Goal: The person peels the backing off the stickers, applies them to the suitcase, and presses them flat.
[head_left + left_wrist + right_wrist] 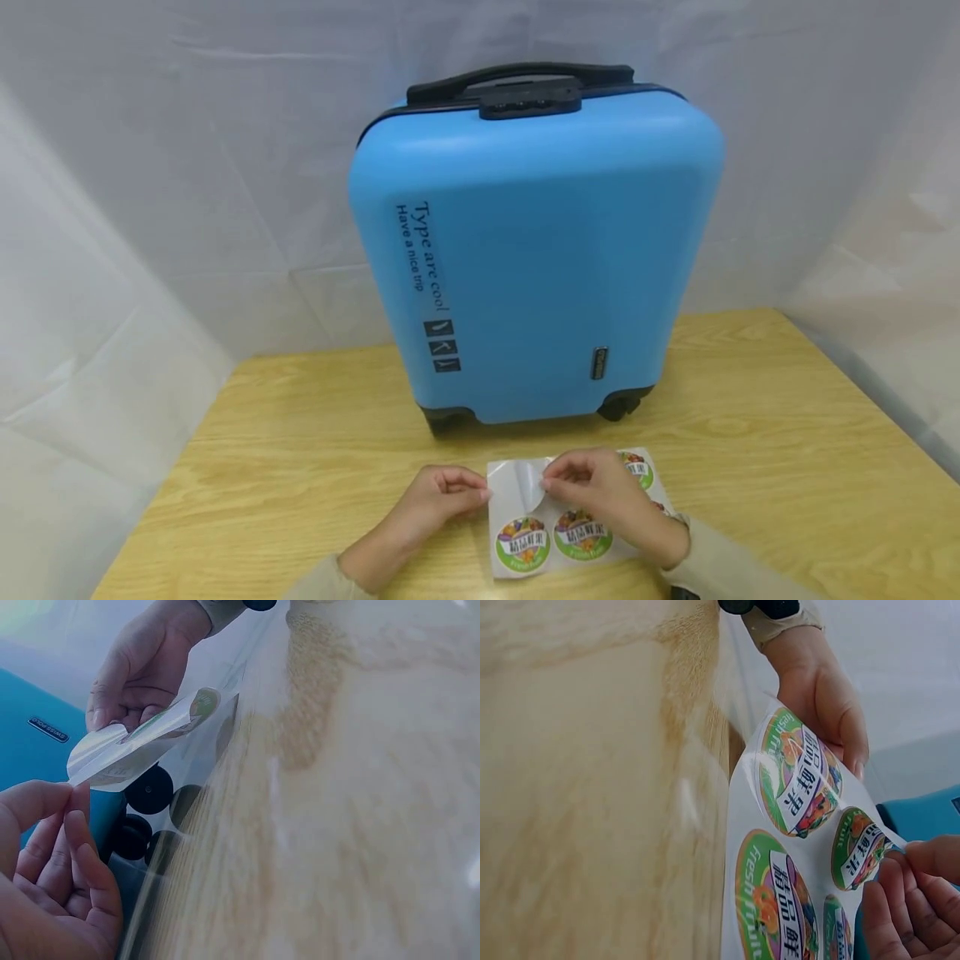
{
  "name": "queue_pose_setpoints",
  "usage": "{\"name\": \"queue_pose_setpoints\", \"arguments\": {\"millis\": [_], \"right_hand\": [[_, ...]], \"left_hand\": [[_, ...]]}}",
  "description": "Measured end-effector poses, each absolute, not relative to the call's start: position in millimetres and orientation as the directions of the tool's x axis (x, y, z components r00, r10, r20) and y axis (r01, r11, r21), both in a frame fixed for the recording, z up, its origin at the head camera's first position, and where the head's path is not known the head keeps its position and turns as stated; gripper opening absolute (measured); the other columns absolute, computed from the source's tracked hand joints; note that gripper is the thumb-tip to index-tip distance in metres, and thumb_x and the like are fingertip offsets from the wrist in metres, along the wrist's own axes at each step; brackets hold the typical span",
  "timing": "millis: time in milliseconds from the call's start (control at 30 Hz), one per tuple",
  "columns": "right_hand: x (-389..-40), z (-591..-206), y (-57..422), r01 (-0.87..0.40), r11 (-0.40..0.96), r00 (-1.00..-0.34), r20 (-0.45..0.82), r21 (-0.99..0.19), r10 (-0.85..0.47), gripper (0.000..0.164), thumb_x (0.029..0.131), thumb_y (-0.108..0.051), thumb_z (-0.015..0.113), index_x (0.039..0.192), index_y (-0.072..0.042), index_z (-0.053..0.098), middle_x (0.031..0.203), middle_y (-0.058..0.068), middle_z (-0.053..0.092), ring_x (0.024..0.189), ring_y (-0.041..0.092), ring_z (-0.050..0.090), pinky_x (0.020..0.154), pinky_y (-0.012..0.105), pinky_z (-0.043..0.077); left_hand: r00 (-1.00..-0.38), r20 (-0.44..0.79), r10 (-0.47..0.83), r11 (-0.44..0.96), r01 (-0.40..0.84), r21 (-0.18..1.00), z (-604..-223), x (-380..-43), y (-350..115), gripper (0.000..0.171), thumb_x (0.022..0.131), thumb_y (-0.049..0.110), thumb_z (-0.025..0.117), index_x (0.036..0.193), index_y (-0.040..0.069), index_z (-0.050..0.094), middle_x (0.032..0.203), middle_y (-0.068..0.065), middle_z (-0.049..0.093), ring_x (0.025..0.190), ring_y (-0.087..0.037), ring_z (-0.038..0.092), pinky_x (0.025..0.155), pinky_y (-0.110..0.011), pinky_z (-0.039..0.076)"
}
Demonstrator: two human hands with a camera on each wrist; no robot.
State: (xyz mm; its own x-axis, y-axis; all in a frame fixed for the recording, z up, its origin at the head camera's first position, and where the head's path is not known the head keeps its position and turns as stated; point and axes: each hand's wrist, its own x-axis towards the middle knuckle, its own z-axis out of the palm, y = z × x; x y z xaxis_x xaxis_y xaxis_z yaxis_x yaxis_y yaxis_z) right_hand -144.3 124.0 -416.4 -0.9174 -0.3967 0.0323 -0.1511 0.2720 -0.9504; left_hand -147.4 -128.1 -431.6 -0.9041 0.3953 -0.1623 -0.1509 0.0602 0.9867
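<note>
A white sheet of round fruit stickers (506,479) lies near the front of the table, its printed labels green-rimmed with colourful fruit. My left hand (438,504) pinches the sheet's left edge between thumb and forefinger; in the left wrist view this hand (60,874) is at the lower left. With thumb and forefinger, my right hand (611,496) grips the edge of a round sticker (532,490) that is partly peeled up, its white back showing. The right wrist view has the right hand (922,900) at lower right, and printed stickers (799,776) beside it.
Behind the sheet stands an upright blue suitcase (532,250) with a black top handle (525,77) and small black wheels (621,406). It rests on the wood-grain table (300,433). White cloth (187,150) hangs around the back and sides.
</note>
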Motion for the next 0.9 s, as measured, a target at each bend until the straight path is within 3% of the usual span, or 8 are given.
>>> {"name": "queue_pose_setpoints", "arguments": {"millis": [167, 667, 900], "right_hand": [[-143.2, -418.4, 131.9, -0.121, 0.206, -0.911, 0.027, -0.971, -0.411, 0.024, 0.088, -0.022, 0.067, 0.098, 0.0, 0.068, 0.089, 0.012, 0.069, 0.074, 0.02, 0.066, 0.064, 0.031, 0.055], [-146.8, -421.8, 146.9, -0.136, 0.249, -0.938, 0.044, -0.959, -0.343, 0.024, 0.086, -0.018, 0.069, 0.094, 0.004, 0.068, 0.084, 0.014, 0.07, 0.072, 0.016, 0.067, 0.066, 0.028, 0.055], [-147.3, -422.1, 154.5, -0.138, 0.241, -0.937, 0.047, -0.961, -0.346, 0.026, 0.087, -0.022, 0.067, 0.094, 0.003, 0.068, 0.083, 0.008, 0.07, 0.072, 0.014, 0.066, 0.065, 0.027, 0.055]], "left_hand": [[-0.906, -0.172, 0.388, 0.062, -0.16, 0.985, -431.9, -146.7, -129.3, 0.028, 0.084, 0.008, 0.067, 0.099, -0.015, 0.062, 0.077, 0.005, 0.07, 0.072, -0.005, 0.062, 0.066, -0.019, 0.049], [-0.93, -0.188, 0.315, 0.114, -0.16, 0.981, -431.7, -147.5, -135.3, 0.027, 0.084, 0.009, 0.067, 0.1, -0.012, 0.064, 0.077, 0.005, 0.068, 0.069, -0.006, 0.057, 0.063, -0.02, 0.047], [-0.931, -0.189, 0.311, 0.111, -0.162, 0.981, -430.2, -148.4, -137.7, 0.026, 0.084, 0.009, 0.067, 0.099, -0.012, 0.064, 0.074, 0.005, 0.066, 0.066, -0.006, 0.055, 0.062, -0.02, 0.046]]}}
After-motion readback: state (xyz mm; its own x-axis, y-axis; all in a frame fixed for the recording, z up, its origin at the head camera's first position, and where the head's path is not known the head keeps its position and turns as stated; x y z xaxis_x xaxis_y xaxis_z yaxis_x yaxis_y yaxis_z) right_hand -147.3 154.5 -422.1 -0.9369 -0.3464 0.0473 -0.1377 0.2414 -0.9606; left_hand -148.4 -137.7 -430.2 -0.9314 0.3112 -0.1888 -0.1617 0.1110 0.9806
